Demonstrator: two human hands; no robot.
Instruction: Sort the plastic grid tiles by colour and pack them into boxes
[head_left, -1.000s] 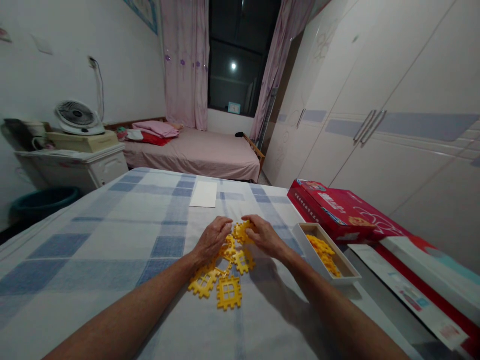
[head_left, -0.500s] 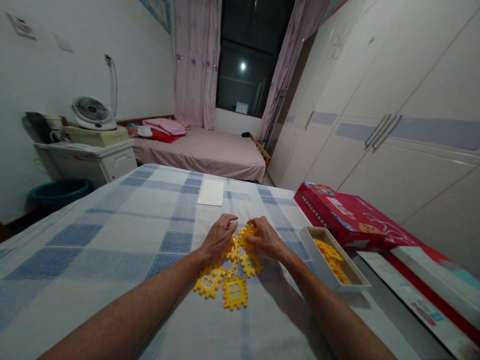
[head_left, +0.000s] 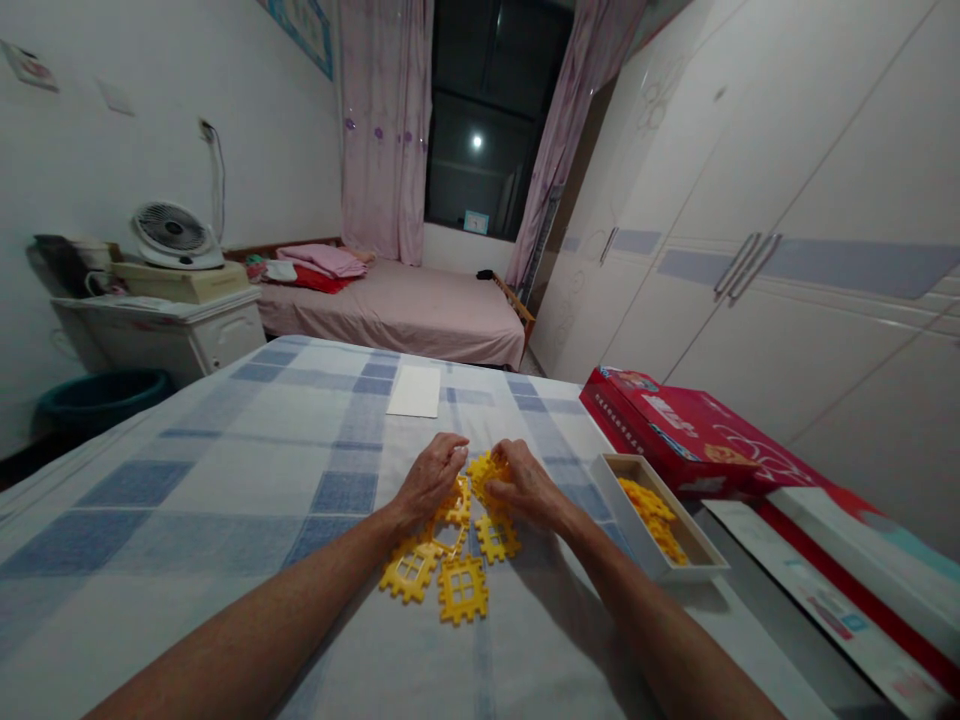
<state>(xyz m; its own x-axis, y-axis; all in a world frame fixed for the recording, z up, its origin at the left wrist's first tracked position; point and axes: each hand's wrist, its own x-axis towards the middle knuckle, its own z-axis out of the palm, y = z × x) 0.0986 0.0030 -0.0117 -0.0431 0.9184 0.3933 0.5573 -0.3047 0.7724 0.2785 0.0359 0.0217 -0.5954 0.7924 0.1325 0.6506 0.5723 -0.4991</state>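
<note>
Yellow plastic interlocking pieces with notched edges (head_left: 463,590) lie in a cluster on the checked sheet, several of them with window-like openings. My left hand (head_left: 435,475) is curled over the left side of the cluster, its fingers closed at a yellow piece (head_left: 456,500) partly hidden below the palm. On the right side, my right hand (head_left: 521,478) grips another yellow piece (head_left: 484,468), with the fingers over its top and the thumb at its near side. Window-like pieces to the left (head_left: 409,570) and right (head_left: 497,538) fan out below the hands.
A white open box (head_left: 626,525) holds more yellow pieces (head_left: 652,515) at the right. Behind it lies a red box (head_left: 667,425), with a long white and red box (head_left: 847,600) nearer me. A white card (head_left: 415,391) lies beyond my hands.
The whole view has shifted slightly, so everything sits a little further left. Both hands keep nearly the same pose over the yellow pieces.
</note>
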